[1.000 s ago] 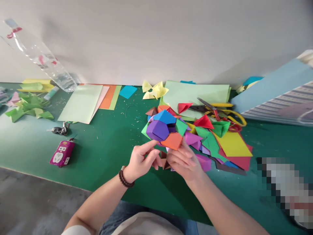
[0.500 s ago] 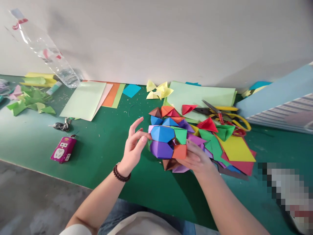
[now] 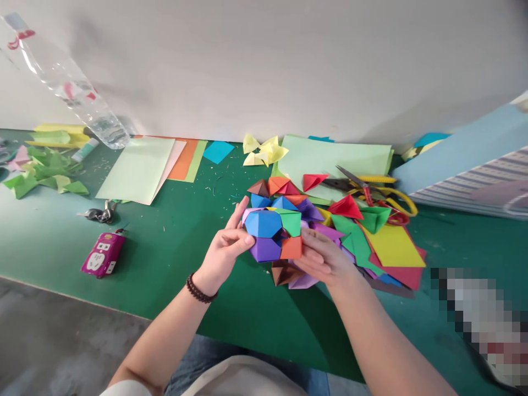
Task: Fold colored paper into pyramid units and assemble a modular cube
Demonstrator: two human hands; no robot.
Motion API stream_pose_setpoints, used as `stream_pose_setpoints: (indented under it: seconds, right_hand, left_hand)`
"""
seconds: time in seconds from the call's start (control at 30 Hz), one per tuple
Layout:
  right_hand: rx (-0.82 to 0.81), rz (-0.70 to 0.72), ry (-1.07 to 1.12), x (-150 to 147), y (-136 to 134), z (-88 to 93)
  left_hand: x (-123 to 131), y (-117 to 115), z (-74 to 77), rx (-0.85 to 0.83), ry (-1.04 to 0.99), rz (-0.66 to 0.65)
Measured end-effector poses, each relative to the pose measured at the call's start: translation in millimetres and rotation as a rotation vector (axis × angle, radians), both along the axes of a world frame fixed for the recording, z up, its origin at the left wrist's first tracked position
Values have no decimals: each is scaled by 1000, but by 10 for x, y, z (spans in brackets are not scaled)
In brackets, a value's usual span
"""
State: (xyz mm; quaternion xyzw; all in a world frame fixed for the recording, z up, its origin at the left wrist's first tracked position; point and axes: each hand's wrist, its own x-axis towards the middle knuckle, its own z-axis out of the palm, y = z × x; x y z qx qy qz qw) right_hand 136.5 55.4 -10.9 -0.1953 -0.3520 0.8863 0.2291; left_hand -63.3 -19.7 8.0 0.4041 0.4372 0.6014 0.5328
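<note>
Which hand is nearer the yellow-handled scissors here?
Right. The right hand holds the near side of the folded paper ball, below and left of the yellow-handled scissors in view. The left hand is farther away, on the ball's opposite side.

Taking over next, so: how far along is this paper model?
Done: blue, purple, green and orange folded units are joined in the model. In hand: the left hand and right hand hold it. Left: loose folded pieces, like the red one, lie beside it, so more may remain.
</note>
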Motion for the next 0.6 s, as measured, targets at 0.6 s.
stream_pose_setpoints:
  seconds: [0.6]
  right_hand:
    - [1564, -284, -693, 91, -121, 319]
  left_hand:
    - [-83, 30, 36, 44, 296, -12]
